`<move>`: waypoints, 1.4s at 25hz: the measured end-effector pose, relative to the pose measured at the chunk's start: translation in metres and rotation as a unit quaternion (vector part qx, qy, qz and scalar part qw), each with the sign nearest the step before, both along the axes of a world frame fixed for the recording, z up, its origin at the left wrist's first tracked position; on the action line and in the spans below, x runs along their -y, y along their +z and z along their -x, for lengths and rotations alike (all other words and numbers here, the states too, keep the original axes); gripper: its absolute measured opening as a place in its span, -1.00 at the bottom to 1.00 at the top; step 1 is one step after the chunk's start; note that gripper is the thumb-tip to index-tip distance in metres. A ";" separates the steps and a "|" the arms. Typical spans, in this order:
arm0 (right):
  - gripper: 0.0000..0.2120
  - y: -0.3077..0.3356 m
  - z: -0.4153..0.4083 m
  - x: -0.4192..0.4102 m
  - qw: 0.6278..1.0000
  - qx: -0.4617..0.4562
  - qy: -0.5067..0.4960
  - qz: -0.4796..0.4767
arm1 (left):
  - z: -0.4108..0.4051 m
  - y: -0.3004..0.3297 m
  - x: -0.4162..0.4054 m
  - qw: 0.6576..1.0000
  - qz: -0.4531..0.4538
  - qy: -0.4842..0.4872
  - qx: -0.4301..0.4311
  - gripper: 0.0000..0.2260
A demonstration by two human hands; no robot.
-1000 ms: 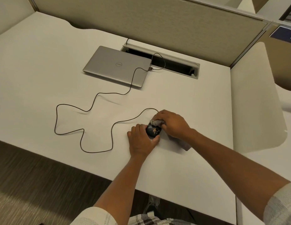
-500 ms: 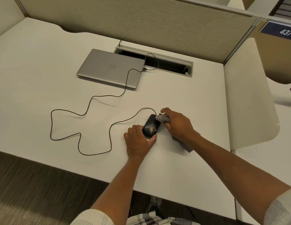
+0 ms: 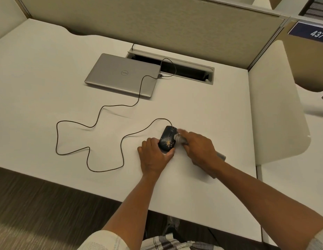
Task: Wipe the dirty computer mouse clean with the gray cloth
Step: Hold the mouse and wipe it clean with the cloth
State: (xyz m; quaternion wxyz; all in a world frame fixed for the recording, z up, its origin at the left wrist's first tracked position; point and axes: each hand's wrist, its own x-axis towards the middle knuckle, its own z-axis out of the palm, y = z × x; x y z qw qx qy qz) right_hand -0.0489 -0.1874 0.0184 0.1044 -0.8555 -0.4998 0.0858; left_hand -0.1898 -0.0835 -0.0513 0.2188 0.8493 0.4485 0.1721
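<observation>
The left hand point(image 3: 154, 156) is clamping the near end of the mouse point(image 3: 167, 138), with the fingers curling along its left flank and the thumb pressing in at its near right corner. The right hand point(image 3: 198, 148) is closing on the cloth point(image 3: 180, 139), bunching a wad of it between the fingertips and pushing that wad against the right side of the mouse, just beyond the left thumb. The rest of the cloth is trailing out under the right palm and wrist, showing again as a gray edge on the far side of the forearm. The mouse is sitting flat on the desk point(image 3: 48, 78) between the two hands, its nose pointing away from the person. Pale yellowish specks are showing on its black back, right ahead of the left grip. The cable point(image 3: 95, 123) is leaving the nose of the mouse, looping across the desk to the left of the hands and running up to the closed laptop point(image 3: 121, 74), well beyond the grip. The fingertips of the right hand are blurring slightly.
</observation>
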 end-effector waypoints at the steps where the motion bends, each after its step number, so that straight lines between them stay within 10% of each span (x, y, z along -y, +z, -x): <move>1: -0.63 0.004 -0.004 -0.007 1.000 -0.004 -0.010 -0.011 | 0.000 0.000 0.000 1.000 -0.001 -0.001 -0.001 -0.48; 21: -0.85 0.013 0.027 -0.022 0.997 -0.015 0.070 0.010 | 0.001 0.004 0.000 0.999 0.031 -0.003 0.011 -0.66; 35: -0.74 0.039 -0.025 -0.071 0.994 -0.040 -0.067 0.073 | 0.000 0.001 0.000 1.000 0.005 -0.002 -0.008 -0.48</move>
